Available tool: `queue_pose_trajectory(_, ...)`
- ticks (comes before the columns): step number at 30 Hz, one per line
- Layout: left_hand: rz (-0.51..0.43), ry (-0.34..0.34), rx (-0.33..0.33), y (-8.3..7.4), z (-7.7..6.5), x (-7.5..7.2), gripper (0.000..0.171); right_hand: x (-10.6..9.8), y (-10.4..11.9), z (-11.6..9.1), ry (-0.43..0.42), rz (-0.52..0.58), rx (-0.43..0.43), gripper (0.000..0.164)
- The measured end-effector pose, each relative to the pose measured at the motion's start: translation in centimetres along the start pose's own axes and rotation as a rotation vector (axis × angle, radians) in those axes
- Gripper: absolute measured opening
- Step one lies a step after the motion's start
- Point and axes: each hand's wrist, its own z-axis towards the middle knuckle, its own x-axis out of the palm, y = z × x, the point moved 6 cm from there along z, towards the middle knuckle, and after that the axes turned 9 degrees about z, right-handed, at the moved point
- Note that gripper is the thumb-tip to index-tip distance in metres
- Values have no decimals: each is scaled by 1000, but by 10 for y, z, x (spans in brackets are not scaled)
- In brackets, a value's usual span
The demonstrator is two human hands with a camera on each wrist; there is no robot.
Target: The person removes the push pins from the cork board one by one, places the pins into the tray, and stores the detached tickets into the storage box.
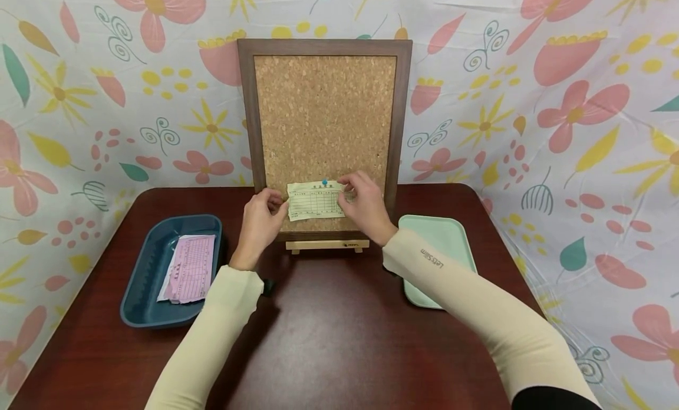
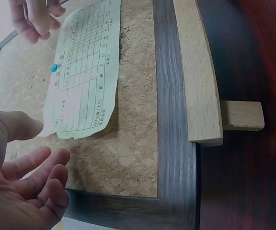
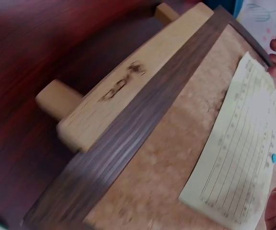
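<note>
A pale green printed slip (image 1: pixel 313 204) lies against the lower part of a wood-framed corkboard (image 1: pixel 326 115). A blue pushpin (image 1: pixel 325 182) sticks in its top edge, around the middle. By the slip's left edge is my left hand (image 1: pixel 260 218); in the left wrist view its thumb (image 2: pixel 25 125) is at the torn corner, apart from the loosely bent fingers. Whether the thumb touches the paper I cannot tell. My right hand (image 1: pixel 366 205) is at the slip's upper right, fingers loosely bent; in the left wrist view they pinch nothing.
On the left of the dark red table (image 1: pixel 329 339) stands a blue tray (image 1: pixel 132 298) with pink printed slips (image 1: pixel 192 268) in it. A mint green tray (image 1: pixel 451 233) lies on the right, partly under my right sleeve. The board rests on a wooden easel ledge (image 1: pixel 327 244).
</note>
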Motion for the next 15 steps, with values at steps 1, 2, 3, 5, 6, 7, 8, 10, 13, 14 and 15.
queue_pose_trajectory(1, -3, 5, -6, 0, 1, 1, 21, 3, 1, 1, 4, 7, 12, 18)
queue_pose_trajectory(2, -6, 8, -10, 0, 2, 2, 21, 5, 1, 2, 9, 10, 24, 19)
queue_pose_trajectory(3, -8, 11, -13, 0, 2, 2, 22, 8, 1, 3, 14, 11, 38, 19)
queue_pose_trajectory(5, -10, 13, -13, 0, 3, 3, 21, 13, 2, 5, 22, 17, 62, 19)
queue_pose_trajectory(6, -7, 12, -12, -1, 4, 3, 21, 15, 2, 7, 27, 17, 71, 20)
queue_pose_trajectory(7, -5, 12, -10, -2, 5, 4, 21, 17, 3, 8, 29, 16, 80, 19)
queue_pose_trajectory(8, 0, 12, -7, -3, 5, 5, 21, 19, 3, 9, 32, 13, 87, 19)
queue_pose_trajectory(10, 8, 13, -2, -4, 7, 7, 21, 23, 3, 12, 35, 14, 102, 19)
queue_pose_trajectory(13, 25, 16, -2, -6, 9, 10, 20, 28, 2, 14, 36, 7, 121, 18)
queue_pose_trajectory(14, 30, 15, 0, -7, 9, 11, 20, 29, 2, 15, 34, 4, 125, 17)
queue_pose_trajectory(15, 33, 11, 3, -8, 10, 11, 20, 30, 2, 16, 33, 4, 127, 17)
